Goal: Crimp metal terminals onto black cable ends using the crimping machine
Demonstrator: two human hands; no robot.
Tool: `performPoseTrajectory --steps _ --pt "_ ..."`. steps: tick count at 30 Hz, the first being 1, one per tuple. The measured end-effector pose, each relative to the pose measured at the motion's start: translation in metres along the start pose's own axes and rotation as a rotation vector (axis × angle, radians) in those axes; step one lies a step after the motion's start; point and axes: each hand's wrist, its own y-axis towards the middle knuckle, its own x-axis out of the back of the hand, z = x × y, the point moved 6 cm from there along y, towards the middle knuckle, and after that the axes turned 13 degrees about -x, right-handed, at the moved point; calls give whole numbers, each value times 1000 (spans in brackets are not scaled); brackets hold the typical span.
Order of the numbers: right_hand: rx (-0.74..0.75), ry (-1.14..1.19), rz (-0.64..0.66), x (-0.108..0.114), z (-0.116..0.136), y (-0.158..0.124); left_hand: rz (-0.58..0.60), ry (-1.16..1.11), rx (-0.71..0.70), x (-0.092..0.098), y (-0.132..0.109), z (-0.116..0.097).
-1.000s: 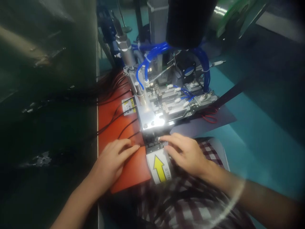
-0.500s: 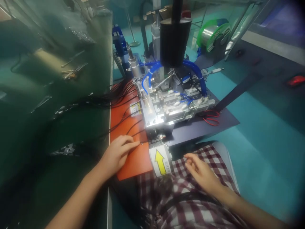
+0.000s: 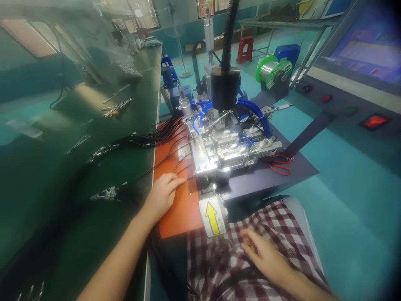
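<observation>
My left hand (image 3: 163,195) lies on an orange mat (image 3: 181,211) with its fingers together, pinching a thin black wire (image 3: 183,168) that leads toward the metal fixture (image 3: 219,152) of a small machine. My right hand (image 3: 261,253) rests on my checked-cloth lap (image 3: 275,221), fingers loosely curled and holding nothing that I can see. A white label with a yellow arrow (image 3: 213,217) sits at the front of the fixture, between my hands. Blue air hoses (image 3: 250,108) loop over the machine under a black cylinder (image 3: 223,88).
A bundle of black wires (image 3: 138,140) runs left across the dark green bench (image 3: 78,175). Red wire loops (image 3: 280,164) lie on the dark base plate (image 3: 282,175). A green wire spool (image 3: 274,73) and a control panel with red buttons (image 3: 372,121) stand at the right.
My right hand has left the fixture's front and dropped back onto my lap. The left hand stays on the mat with the wire. The view has tilted up.
</observation>
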Motion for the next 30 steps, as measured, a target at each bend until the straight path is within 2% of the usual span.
performPoseTrajectory --steps 9,14,20,24,30 --pt "55 -72 131 -14 5 -4 -46 -53 36 -2 5 7" --pt "159 -81 206 -21 37 -12 -34 -88 75 -6 4 9" --pt "304 -99 378 -46 84 -26 -49 -111 87 -6 5 8" --pt "236 -147 492 -68 90 -28 -55 -123 93 -6 6 7" --pt "199 -94 514 -83 85 -31 -59 -142 92 -10 8 10"
